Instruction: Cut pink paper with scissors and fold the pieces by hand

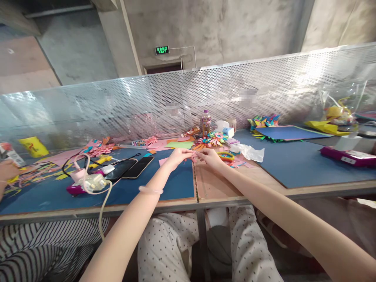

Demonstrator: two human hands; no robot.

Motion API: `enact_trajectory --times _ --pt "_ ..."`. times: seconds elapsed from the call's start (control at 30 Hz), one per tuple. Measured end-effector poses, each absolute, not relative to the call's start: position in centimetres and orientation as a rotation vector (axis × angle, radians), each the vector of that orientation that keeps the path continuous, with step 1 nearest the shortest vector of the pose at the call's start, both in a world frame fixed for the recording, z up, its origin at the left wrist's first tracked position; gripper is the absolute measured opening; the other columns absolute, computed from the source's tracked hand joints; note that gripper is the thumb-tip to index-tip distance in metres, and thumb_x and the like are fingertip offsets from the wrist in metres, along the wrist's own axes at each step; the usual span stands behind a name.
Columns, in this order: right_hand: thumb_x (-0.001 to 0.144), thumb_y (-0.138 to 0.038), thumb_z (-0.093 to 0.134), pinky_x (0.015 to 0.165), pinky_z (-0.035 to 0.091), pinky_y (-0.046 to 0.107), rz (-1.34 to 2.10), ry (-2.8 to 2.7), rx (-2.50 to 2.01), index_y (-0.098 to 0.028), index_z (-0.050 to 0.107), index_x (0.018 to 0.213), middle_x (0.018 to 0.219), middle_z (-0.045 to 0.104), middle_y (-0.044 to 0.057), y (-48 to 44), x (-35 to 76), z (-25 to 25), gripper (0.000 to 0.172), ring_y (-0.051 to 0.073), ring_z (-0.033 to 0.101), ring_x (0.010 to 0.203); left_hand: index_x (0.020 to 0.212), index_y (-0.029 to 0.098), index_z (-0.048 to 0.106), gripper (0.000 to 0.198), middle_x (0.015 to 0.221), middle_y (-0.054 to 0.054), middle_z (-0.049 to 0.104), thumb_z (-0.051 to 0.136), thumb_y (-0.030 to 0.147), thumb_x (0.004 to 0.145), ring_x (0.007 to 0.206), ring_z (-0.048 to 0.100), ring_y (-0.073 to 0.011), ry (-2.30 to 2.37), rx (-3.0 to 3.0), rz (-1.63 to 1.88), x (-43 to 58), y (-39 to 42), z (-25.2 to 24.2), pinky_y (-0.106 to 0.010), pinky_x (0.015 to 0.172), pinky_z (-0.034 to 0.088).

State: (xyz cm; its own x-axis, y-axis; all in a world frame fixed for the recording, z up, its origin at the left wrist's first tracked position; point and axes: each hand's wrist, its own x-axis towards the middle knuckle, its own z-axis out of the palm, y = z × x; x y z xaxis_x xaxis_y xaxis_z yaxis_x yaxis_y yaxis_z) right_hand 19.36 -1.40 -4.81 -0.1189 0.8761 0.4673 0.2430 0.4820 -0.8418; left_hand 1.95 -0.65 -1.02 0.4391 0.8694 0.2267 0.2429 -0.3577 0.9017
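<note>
Both arms reach forward over the table, and the fingertips meet above the seam between two boards. My left hand (179,156) is closed, pinching a small piece of pink paper (194,155). From the other side my right hand (209,156) pinches the same pink paper; its exact shape is too small to make out. Just right of my right hand lies a pair of yellow-handled scissors (226,156) among pink paper scraps. Behind the hands sit multicoloured paper flowers (216,138) and a sheet of light green paper (179,145).
A dark phone (137,167) and a power strip (89,182) with cables lie on the left. A drink bottle (206,123) stands before the perforated metal screen (164,102). Crumpled white plastic (252,152) and a blue sheet (289,132) lie right. At far left is another person's hand (8,171).
</note>
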Motion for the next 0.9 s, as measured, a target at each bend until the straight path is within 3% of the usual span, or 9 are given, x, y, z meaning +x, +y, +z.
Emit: enact_trajectory --times 0.2,0.5,0.9 --pt "0.071 -0.040 0.059 0.069 0.042 0.028 0.710 -1.654 -0.967 -0.013 0.068 0.082 0.076 0.066 0.006 -1.3 19.6 -4.9 0.031 0.016 0.057 0.070 0.092 0.011 0.069 0.031 0.076 -0.011 0.070 0.064 0.032 0.070 0.072 0.061 -0.0182 0.960 1.909 0.929 2.0 -0.9 -0.8 -0.022 0.049 0.032" --pt "0.069 -0.040 0.061 0.065 0.041 0.027 0.735 -1.649 -1.016 -0.012 0.068 0.081 0.073 0.065 0.004 -1.8 19.5 -4.4 0.032 0.015 0.055 0.066 0.086 0.010 0.066 0.029 0.075 -0.011 0.070 0.063 0.036 0.072 0.071 0.063 -0.0179 0.881 1.982 0.903 2.1 -0.7 -1.1 -0.023 0.052 0.036" --pt "0.061 -0.042 0.067 0.058 0.039 0.024 0.868 -1.593 -1.004 -0.012 0.068 0.076 0.065 0.062 0.002 -1.7 19.6 -4.4 0.034 0.012 0.052 0.059 0.102 0.015 0.047 0.044 0.067 -0.005 0.067 0.069 0.029 0.067 0.064 0.063 -0.0171 0.978 1.993 0.978 2.2 0.1 -1.6 -0.023 0.053 0.041"
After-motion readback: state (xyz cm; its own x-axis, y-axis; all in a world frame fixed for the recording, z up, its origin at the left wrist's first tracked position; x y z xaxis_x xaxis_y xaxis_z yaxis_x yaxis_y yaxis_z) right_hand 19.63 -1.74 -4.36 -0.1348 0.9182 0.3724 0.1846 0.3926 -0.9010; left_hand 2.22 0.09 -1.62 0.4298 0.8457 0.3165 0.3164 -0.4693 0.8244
